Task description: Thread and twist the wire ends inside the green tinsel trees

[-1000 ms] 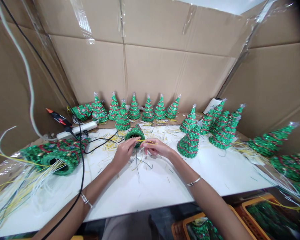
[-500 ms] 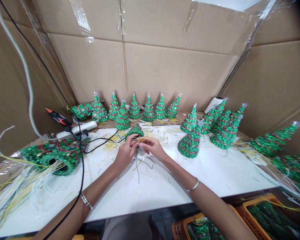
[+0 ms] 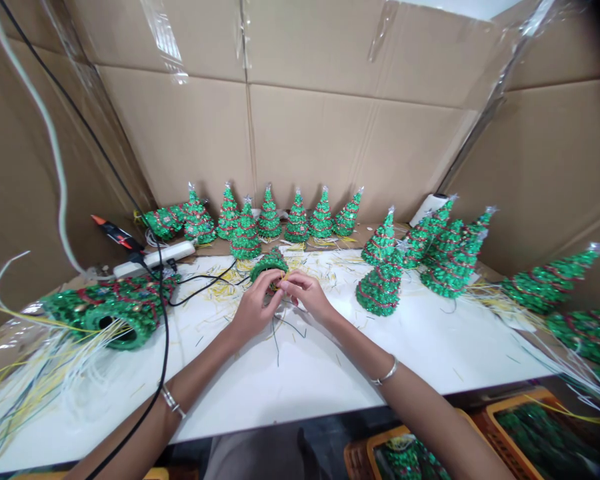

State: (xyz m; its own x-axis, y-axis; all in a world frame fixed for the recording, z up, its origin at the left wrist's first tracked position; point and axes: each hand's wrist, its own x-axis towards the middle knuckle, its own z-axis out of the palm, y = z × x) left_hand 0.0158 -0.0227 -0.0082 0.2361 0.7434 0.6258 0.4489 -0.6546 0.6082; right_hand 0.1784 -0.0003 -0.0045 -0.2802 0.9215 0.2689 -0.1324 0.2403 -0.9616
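Observation:
A small green tinsel Christmas tree (image 3: pixel 270 259) lies in the middle of the table, its base toward me. Just in front of it, my left hand (image 3: pixel 253 308) and my right hand (image 3: pixel 309 297) meet, fingertips pinched together. Thin yellow wire (image 3: pixel 287 274) shows between the fingers, beside the tree's base. Exactly how the wire ends sit in the grip is hidden by my fingers. Below the hands, dark thin wires (image 3: pixel 276 341) trail over the white tabletop (image 3: pixel 325 373).
Several upright trees (image 3: pixel 296 220) line the cardboard wall, and more trees (image 3: pixel 380 287) stand right. Larger trees (image 3: pixel 130 313) with long wires lie left, near a power strip (image 3: pixel 155 259) and black cable (image 3: pixel 165 333). Wire scraps litter the table; orange crates (image 3: pixel 490 413) sit below.
My left hand has turned slightly and its fingers have shifted along the wires. My right fingertips have moved a little closer to the left ones. The tree stays in place.

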